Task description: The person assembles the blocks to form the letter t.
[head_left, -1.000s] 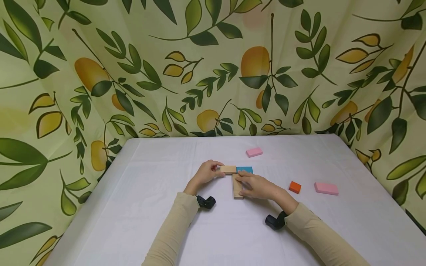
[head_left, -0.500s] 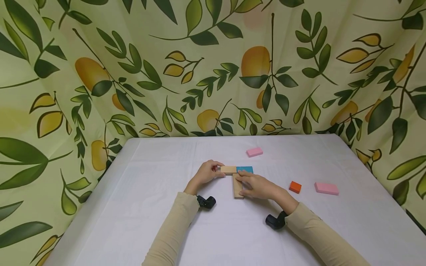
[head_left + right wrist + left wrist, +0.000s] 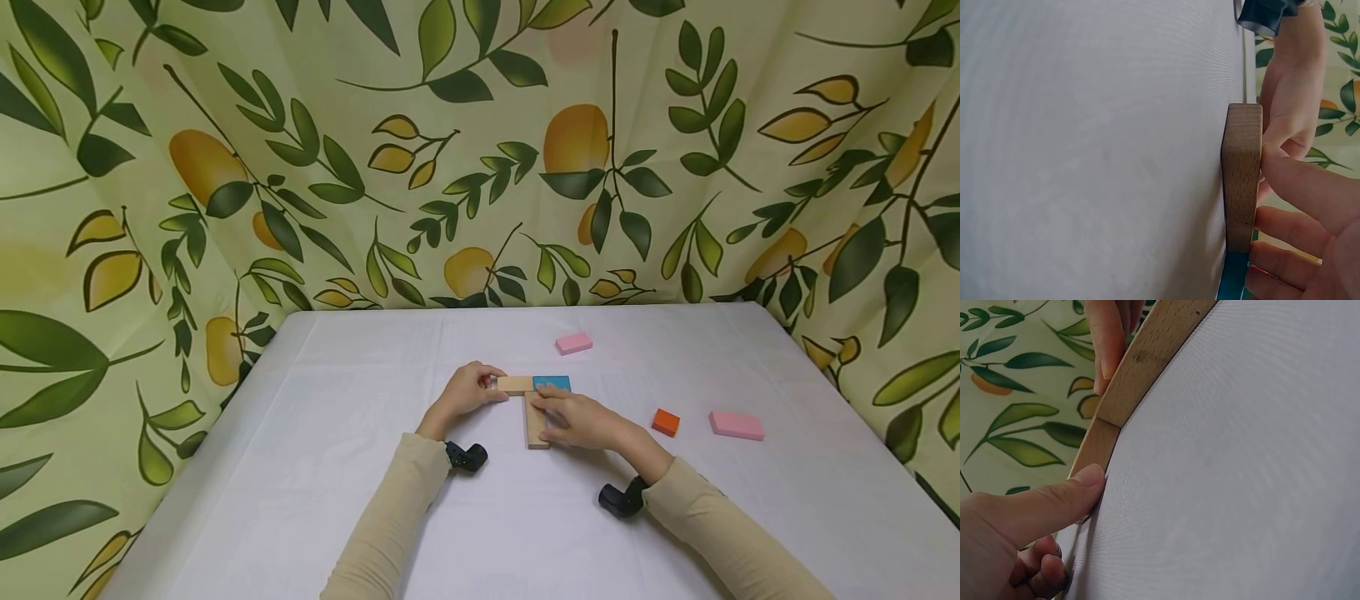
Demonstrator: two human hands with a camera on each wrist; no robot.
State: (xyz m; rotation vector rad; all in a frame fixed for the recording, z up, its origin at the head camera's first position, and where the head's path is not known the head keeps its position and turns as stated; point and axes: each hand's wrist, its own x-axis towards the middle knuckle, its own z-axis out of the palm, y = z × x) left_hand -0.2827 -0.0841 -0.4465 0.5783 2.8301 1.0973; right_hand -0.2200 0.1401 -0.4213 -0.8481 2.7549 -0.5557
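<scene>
My left hand (image 3: 467,389) pinches the left end of a pale wooden block (image 3: 516,384), thumb along its near side in the left wrist view. A blue block (image 3: 552,382) lies end to end with it on the right. A longer wooden block (image 3: 535,427) points toward me from under their meeting point, touching the row. My right hand (image 3: 581,418) rests on this long block with thumb and fingertips, and some fingers reach over to the blue block. In the right wrist view the thumb (image 3: 1310,184) lies on the block's upper edge, with the fingers fairly straight.
A pink block (image 3: 573,343) lies beyond the row. To the right are a small orange block (image 3: 665,422) and a larger pink block (image 3: 737,425). White cloth (image 3: 337,400) covers the table, and a leaf-patterned curtain (image 3: 480,167) hangs behind it.
</scene>
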